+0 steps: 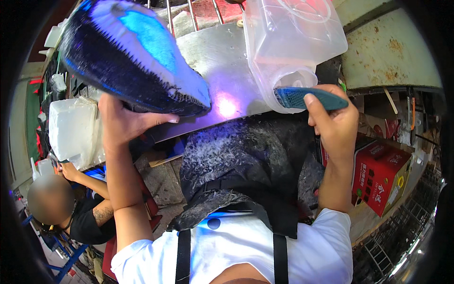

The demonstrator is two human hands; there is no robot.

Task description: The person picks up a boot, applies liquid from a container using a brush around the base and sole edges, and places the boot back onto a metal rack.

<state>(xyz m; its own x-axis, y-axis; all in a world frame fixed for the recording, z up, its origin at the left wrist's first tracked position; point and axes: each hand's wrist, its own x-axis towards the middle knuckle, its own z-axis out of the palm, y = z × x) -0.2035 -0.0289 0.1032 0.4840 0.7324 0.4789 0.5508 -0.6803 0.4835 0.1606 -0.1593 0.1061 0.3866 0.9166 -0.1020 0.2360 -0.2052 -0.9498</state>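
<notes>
My left hand (124, 120) is closed around a black shoe upper (137, 66), holding it tilted with its underside up. Stitches run around the pale bottom, and blue-violet light colours its middle. In my right hand (333, 116) is a teal-handled brush (314, 98), gripped between thumb and fingers. The brush's far end lies at the round mouth of a translucent plastic jug (295, 47), a cut-open container lying on the metal worktop (227, 71). How far the bristles reach inside is hard to see.
Metal rods (193, 16) stand beyond the worktop. Another translucent container (71, 128) sits at the left, near a co-worker's arm (87, 182). A red carton (378, 175) stands at the right, below a rusty pale panel (392, 45). My dark apron (227, 161) carries whitish residue.
</notes>
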